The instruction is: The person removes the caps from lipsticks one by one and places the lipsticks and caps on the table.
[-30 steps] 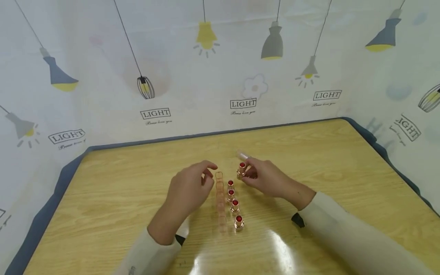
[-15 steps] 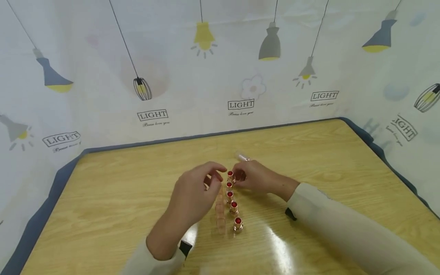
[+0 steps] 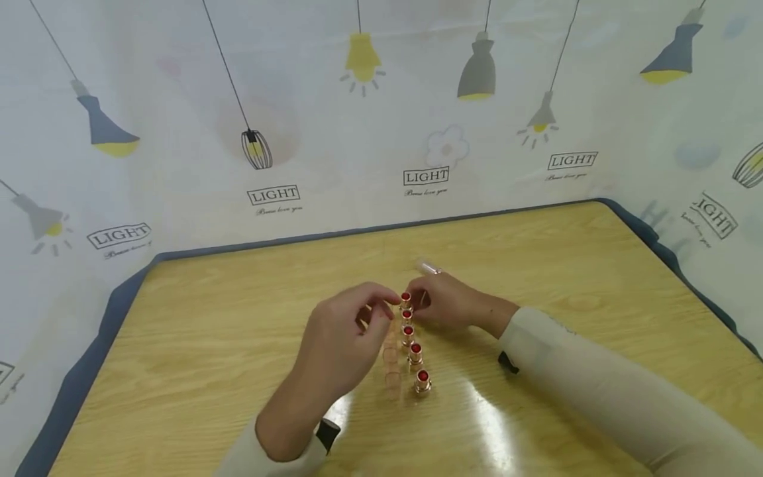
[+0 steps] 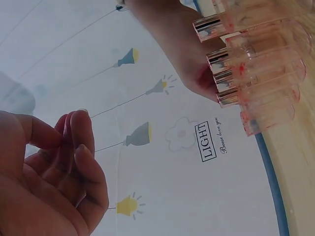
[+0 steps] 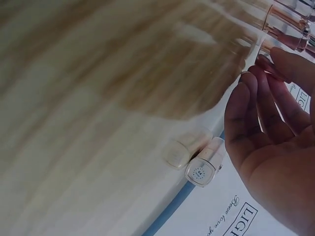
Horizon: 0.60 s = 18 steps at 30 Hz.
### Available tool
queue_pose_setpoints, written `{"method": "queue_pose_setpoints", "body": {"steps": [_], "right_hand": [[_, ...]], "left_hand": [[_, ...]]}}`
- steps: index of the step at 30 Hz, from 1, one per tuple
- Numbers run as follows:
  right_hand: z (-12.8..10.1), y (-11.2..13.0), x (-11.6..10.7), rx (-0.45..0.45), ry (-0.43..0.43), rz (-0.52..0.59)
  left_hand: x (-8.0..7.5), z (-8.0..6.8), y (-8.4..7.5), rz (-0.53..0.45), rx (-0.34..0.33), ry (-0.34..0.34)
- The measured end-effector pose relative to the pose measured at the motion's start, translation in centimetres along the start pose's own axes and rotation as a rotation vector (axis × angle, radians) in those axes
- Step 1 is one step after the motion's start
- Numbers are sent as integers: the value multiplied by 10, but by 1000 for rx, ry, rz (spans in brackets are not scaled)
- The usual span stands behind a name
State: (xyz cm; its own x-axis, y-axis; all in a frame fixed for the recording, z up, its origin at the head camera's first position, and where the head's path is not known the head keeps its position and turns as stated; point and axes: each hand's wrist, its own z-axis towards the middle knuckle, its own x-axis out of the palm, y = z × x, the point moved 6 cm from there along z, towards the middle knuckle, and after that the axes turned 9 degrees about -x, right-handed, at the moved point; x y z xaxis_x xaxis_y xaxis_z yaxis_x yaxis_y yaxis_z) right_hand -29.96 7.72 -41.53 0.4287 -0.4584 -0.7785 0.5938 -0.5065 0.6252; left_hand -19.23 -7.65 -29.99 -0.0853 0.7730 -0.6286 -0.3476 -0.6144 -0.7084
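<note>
Several uncapped lipsticks (image 3: 416, 352) with red tips and shiny gold bases stand upright in a line. At its far end, my right hand (image 3: 448, 301) holds the last lipstick (image 3: 406, 298) between curled fingers and thumb. My left hand (image 3: 348, 341) hovers loosely bent over the row of clear pinkish caps (image 3: 393, 382), its index fingertip close to that same lipstick. Nothing lies between the left fingers in the left wrist view, where the caps (image 4: 268, 69) show at upper right. The head view has the far caps hidden behind the left hand.
Beyond the right hand, a clear tube (image 3: 428, 266) lies on the wooden table (image 3: 238, 318); the right wrist view shows a round blue mark on its end. A white wall cloth (image 3: 334, 132) printed with lamps encloses the table's back and sides.
My right hand has brought its lipstick leftward and down to the far end of the line. My left hand has shifted right, over the caps and toward that lipstick.
</note>
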Motion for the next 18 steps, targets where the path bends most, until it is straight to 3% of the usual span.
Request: {"method": "queue_pose_setpoints", "body": {"steps": [18], "right_hand": [[-3, 0, -7, 66, 64, -41]], "left_hand": [[-15, -5, -14, -51, 83, -67]]}}
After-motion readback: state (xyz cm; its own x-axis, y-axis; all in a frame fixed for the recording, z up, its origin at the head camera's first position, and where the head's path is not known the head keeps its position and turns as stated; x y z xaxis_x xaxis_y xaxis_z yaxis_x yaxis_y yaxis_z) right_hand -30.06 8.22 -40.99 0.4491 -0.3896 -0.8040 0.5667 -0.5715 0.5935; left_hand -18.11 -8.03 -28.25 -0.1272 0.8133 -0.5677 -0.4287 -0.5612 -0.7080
